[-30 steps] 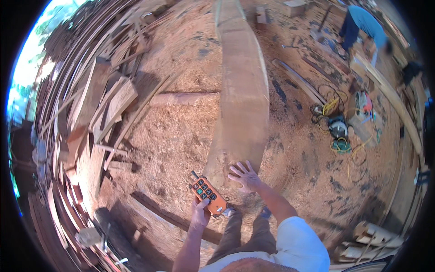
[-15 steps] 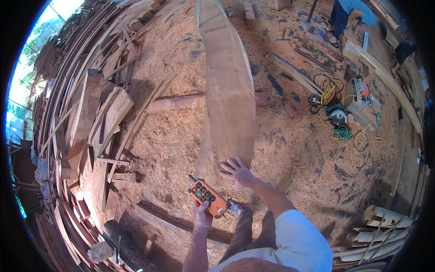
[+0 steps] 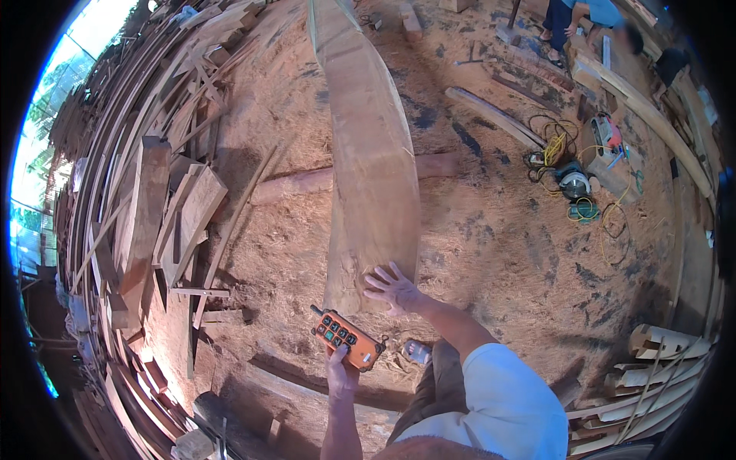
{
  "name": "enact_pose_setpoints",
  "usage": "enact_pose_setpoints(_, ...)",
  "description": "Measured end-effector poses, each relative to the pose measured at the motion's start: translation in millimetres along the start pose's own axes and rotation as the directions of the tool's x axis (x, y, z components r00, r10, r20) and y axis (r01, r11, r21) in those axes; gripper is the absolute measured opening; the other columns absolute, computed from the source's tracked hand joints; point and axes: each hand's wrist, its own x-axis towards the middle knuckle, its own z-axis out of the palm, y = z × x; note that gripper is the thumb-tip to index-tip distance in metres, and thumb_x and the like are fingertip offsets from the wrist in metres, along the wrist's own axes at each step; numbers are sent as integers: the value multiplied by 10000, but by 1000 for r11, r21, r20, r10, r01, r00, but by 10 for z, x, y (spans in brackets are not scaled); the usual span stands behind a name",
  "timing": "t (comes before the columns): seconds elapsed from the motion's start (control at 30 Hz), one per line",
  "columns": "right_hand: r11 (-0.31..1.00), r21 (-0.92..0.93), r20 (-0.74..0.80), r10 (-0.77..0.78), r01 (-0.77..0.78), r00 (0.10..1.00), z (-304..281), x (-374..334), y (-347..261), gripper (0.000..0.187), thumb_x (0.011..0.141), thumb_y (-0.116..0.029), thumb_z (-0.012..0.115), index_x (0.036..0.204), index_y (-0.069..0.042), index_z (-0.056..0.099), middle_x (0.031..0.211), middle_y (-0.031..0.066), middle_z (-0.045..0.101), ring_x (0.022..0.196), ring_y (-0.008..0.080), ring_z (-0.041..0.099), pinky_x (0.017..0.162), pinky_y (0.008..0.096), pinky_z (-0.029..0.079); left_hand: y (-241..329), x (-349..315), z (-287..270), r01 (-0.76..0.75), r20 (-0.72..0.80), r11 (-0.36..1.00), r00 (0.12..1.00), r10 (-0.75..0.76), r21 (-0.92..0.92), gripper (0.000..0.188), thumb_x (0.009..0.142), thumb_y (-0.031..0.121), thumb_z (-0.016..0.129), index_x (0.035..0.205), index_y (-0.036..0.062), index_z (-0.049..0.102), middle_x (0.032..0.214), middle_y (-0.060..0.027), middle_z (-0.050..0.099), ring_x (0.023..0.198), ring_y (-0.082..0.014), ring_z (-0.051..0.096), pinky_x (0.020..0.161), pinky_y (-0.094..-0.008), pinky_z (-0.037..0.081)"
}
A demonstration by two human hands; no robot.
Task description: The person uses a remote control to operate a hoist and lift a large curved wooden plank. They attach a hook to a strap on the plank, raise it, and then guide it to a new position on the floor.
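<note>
My left hand (image 3: 341, 374) is closed round the lower end of an orange remote control (image 3: 349, 340) with several dark buttons and one green one; the thumb rests by the buttons. Fingers spread, my right hand (image 3: 394, 290) lies flat on the near end of a long, thick wooden slab (image 3: 372, 184). The slab runs away from me to the top of the view. A green strap (image 3: 312, 27) shows at its far end. Under its middle, a reddish wooden beam (image 3: 291, 186) lies crosswise.
Stacked planks (image 3: 115, 184) and thick timber blocks (image 3: 144, 207) line the left. Right of the slab lie a circular saw (image 3: 573, 182), yellow cords (image 3: 558, 149) and a red power tool (image 3: 606, 132). A co-worker (image 3: 594, 15) bends at the far right. Sawdust covers the ground.
The whole scene has shifted slightly as my view moved. My right hand stays on the slab's near end, and my left hand still holds the remote control.
</note>
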Motion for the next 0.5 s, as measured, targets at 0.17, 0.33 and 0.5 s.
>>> enact_pose_setpoints(0.17,999,-30,-74,-13,11,997,220,100,-58,962,704,-472,849,1564,-329,440,1696,56,259,1576,362,187,1245,712,65,-39,21,91,-8,-32,1000,999,8,13,621,869,-17,591,1466,40,430,1272,-124,619,1147,-274,657,1028,-463,561)
enact_pose_setpoints(0.33,995,-102,-119,-10,-3,993,424,267,-272,947,695,-501,825,1550,-327,458,1691,58,257,1571,364,189,1251,706,68,-178,88,16,-109,-38,993,993,111,47,583,882,61,606,1445,31,456,1245,-152,643,1126,-317,676,990,-481,580)
enact_pose_setpoints(0.5,994,-109,-162,-24,6,986,604,292,-266,968,706,-523,816,1567,-319,424,1698,72,230,1571,381,169,1253,694,85,-400,153,119,-179,-30,983,983,180,35,609,876,73,631,1453,20,445,1286,-147,622,1148,-306,667,1010,-477,573)
